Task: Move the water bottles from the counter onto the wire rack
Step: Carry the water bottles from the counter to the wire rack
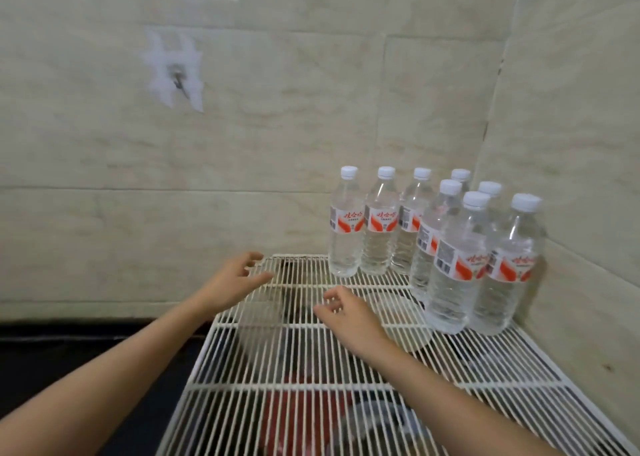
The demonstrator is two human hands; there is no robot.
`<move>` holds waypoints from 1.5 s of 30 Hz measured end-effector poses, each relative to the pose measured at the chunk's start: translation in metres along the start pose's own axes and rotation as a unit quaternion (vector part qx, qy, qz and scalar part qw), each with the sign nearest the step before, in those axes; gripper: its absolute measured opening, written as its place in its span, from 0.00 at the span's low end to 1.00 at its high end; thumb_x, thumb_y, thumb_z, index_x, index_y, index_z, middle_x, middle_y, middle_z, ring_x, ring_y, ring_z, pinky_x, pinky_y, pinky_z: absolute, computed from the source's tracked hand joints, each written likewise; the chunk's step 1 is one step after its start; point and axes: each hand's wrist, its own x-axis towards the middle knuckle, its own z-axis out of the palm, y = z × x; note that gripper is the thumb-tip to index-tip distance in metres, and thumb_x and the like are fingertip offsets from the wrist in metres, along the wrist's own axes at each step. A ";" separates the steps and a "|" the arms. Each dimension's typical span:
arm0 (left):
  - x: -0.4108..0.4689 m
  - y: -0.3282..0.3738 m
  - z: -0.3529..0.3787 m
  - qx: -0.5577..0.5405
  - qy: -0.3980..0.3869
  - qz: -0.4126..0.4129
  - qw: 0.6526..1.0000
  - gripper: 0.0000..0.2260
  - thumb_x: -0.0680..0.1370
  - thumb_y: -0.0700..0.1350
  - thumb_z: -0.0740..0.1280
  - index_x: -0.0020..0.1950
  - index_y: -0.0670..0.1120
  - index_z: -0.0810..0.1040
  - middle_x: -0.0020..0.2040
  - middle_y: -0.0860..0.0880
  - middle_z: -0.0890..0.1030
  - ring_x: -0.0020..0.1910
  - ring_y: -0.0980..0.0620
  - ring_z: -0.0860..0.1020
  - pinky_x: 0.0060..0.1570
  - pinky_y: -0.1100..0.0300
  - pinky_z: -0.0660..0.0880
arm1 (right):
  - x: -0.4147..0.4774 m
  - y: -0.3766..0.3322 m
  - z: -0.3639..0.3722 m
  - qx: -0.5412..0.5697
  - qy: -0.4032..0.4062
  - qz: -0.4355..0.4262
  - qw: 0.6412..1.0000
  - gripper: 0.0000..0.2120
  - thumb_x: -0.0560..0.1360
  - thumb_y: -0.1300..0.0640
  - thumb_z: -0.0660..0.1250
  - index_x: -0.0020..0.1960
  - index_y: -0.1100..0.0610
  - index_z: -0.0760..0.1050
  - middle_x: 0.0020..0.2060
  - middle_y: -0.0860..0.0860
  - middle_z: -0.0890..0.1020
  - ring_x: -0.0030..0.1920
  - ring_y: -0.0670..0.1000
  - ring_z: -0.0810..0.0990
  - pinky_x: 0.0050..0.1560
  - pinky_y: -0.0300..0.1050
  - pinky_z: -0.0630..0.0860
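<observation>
Head view, looking down and forward into a tiled corner. I see a white wire rack [311, 379] filling the lower middle and right of the frame, its far right corner pushed up against the two walls. Eight water bottles [450, 248] stand upright on the rack in that far right corner, clear plastic, white caps, red and white labels. Four sit in a back row along the rear wall; four more are bunched in front and to the right, close together, some hiding parts of others. Nearest bottle [509, 265] stands by the right wall at the front of the group. Left hand [235, 279] reaches over the rack's far left corner, palm down, fingers [254, 258] spread loosely and empty; I cannot tell if the tips touch the wire. Right hand [346, 313] hovers over the middle of the rack, fingers [330, 294] curled and partly parted, nothing in them, well short of the bottles. Both forearms are bare. Left of the rack, a dark bench [69, 351] runs along the wall; I see no bottle on the part in view. Under the wires I make out red and dark shapes, too blurred to name. A metal hook [180, 81] sits on the rear wall, on a whitish patch.
</observation>
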 end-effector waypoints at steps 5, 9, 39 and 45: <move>-0.110 -0.030 -0.041 0.056 0.125 -0.071 0.988 0.17 0.76 0.44 0.65 0.63 0.41 0.72 0.63 0.42 0.74 0.62 0.45 0.73 0.53 0.56 0.71 | -0.029 -0.039 0.030 -0.009 -0.085 -0.108 0.990 0.22 0.76 0.48 0.60 0.68 0.53 0.64 0.61 0.54 0.75 0.59 0.53 0.75 0.58 0.49 0.73; -0.210 -0.058 -0.054 0.085 0.203 -0.152 0.964 0.16 0.76 0.46 0.65 0.62 0.43 0.73 0.57 0.44 0.76 0.51 0.47 0.76 0.40 0.63 0.74 | -0.063 -0.060 0.061 -0.007 -0.110 -0.222 0.969 0.17 0.76 0.53 0.62 0.64 0.56 0.71 0.61 0.53 0.77 0.62 0.51 0.74 0.61 0.43 0.69; -0.734 -0.187 -0.212 0.010 0.495 -0.394 0.774 0.15 0.76 0.43 0.64 0.62 0.41 0.73 0.60 0.41 0.75 0.57 0.47 0.73 0.59 0.54 0.68 | -0.404 -0.253 0.430 -0.096 -0.367 -0.379 0.844 0.19 0.76 0.50 0.62 0.65 0.56 0.71 0.64 0.54 0.74 0.66 0.53 0.68 0.66 0.44 0.62; -0.778 -0.225 -0.224 -0.035 0.522 -0.418 0.743 0.14 0.75 0.43 0.65 0.59 0.42 0.74 0.58 0.41 0.76 0.58 0.44 0.74 0.59 0.53 0.68 | -0.417 -0.282 0.469 -0.096 -0.382 -0.381 0.836 0.18 0.76 0.51 0.62 0.64 0.57 0.71 0.63 0.54 0.74 0.66 0.53 0.68 0.65 0.42 0.62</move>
